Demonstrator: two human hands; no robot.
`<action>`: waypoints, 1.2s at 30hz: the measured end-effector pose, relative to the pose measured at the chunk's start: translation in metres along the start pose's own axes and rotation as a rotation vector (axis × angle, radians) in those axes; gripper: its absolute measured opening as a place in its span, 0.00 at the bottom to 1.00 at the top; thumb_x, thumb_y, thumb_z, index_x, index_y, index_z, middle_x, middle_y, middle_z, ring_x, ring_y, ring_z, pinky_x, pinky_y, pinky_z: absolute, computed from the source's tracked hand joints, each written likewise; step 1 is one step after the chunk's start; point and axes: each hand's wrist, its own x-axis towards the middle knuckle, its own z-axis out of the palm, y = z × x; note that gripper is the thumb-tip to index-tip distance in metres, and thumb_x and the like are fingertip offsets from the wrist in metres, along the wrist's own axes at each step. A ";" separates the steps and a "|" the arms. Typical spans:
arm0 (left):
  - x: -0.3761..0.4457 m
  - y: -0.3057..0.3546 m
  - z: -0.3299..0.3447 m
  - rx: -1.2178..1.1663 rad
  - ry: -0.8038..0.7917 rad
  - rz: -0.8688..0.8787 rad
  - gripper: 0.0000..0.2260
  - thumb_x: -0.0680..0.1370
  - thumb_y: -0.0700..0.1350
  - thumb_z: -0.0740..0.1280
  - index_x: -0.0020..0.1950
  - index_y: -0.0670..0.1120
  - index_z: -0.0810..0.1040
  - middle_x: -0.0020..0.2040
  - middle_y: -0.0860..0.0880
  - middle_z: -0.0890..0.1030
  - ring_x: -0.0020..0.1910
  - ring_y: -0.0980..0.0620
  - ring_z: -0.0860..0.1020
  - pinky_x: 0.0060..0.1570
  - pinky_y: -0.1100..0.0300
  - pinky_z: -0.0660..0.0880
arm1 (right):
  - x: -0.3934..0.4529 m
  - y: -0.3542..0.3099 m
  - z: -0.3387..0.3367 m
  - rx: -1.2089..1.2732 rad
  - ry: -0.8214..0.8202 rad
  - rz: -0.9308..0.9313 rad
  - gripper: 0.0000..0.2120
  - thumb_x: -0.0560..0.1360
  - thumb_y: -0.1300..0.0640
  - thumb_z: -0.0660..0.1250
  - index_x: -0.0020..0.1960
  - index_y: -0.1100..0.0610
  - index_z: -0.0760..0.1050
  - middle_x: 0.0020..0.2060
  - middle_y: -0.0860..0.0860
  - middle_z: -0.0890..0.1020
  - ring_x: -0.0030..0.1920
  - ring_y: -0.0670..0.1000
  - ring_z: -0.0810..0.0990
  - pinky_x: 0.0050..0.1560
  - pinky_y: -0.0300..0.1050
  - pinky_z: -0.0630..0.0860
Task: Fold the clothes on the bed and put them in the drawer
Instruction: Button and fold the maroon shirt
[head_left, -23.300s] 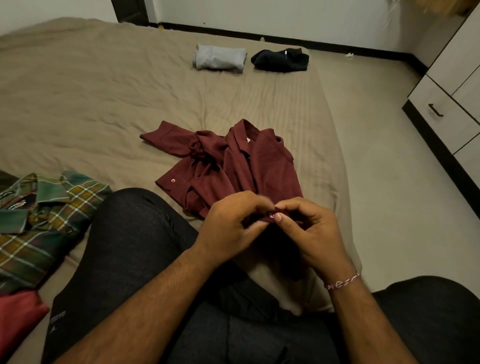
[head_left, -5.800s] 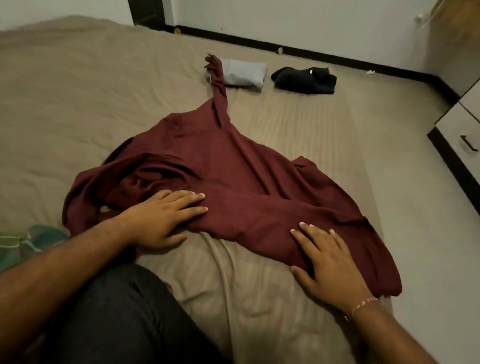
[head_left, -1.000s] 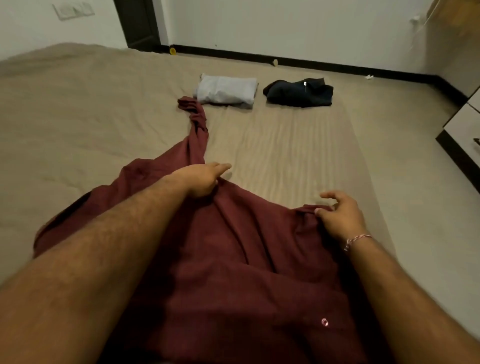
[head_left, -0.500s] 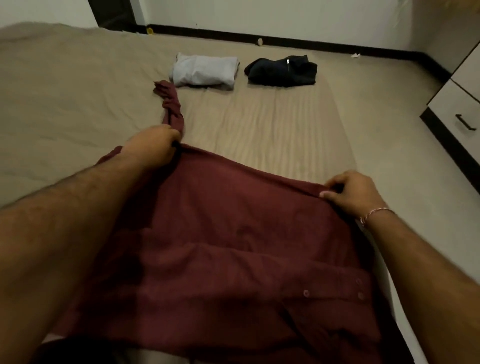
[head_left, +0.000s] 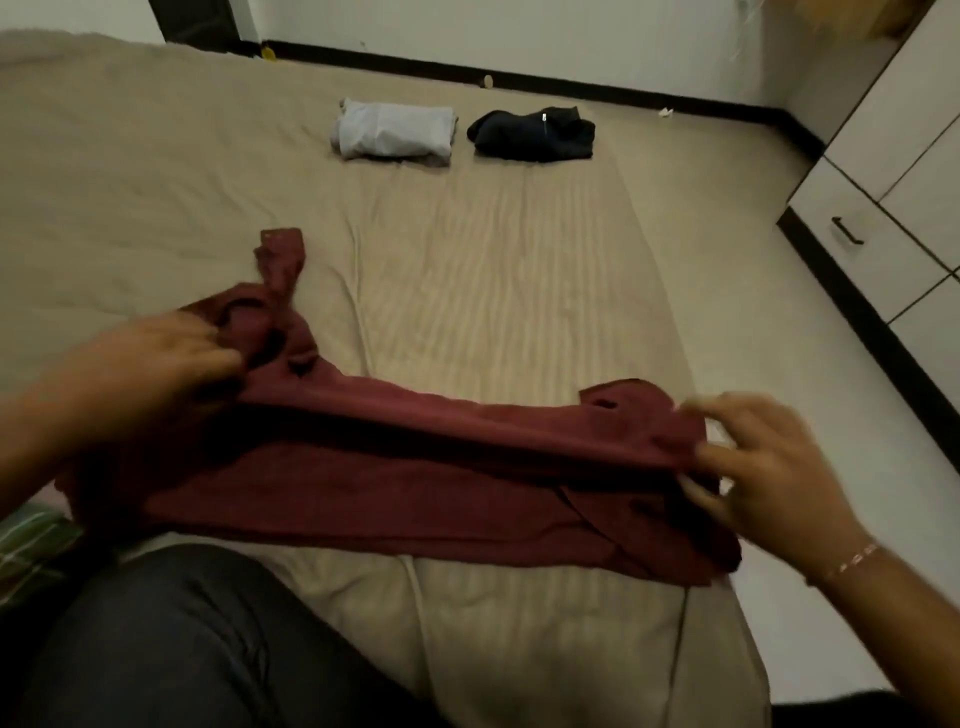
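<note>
Head view: maroon shirt (head_left: 395, 483) stretched across the bed (head_left: 467, 270); left hand (head_left: 150, 364) grips its bunched left end, right hand (head_left: 769, 467) pinches the right edge, both motion-blurred.

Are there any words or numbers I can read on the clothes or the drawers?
None can be read.
Maroon shirt: plain cloth, no print showing.
Folded grey garment: no writing.
Folded dark garment: a tiny pale mark, too small to tell.
Drawer front: only a dark handle.
Plaid shirt: pattern only.
</note>
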 end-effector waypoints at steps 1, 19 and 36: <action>-0.014 0.002 0.010 -0.036 -0.086 0.017 0.12 0.71 0.56 0.78 0.49 0.56 0.80 0.40 0.53 0.82 0.39 0.47 0.81 0.39 0.52 0.77 | -0.010 -0.006 0.004 0.006 -0.103 -0.071 0.07 0.70 0.50 0.77 0.42 0.54 0.84 0.63 0.54 0.82 0.60 0.61 0.81 0.57 0.59 0.75; 0.126 0.243 0.009 -0.447 -0.291 -0.052 0.37 0.78 0.68 0.60 0.84 0.58 0.51 0.84 0.47 0.51 0.83 0.48 0.50 0.81 0.40 0.51 | 0.074 0.012 0.048 0.247 -0.744 0.222 0.28 0.71 0.39 0.75 0.68 0.46 0.75 0.62 0.46 0.79 0.64 0.52 0.77 0.64 0.51 0.75; 0.123 0.231 -0.003 -0.629 -0.261 -0.286 0.40 0.79 0.72 0.58 0.84 0.58 0.44 0.85 0.50 0.42 0.83 0.53 0.41 0.80 0.37 0.41 | 0.035 0.031 0.023 0.247 -0.270 0.759 0.17 0.74 0.48 0.72 0.62 0.48 0.74 0.54 0.47 0.82 0.52 0.53 0.82 0.49 0.51 0.79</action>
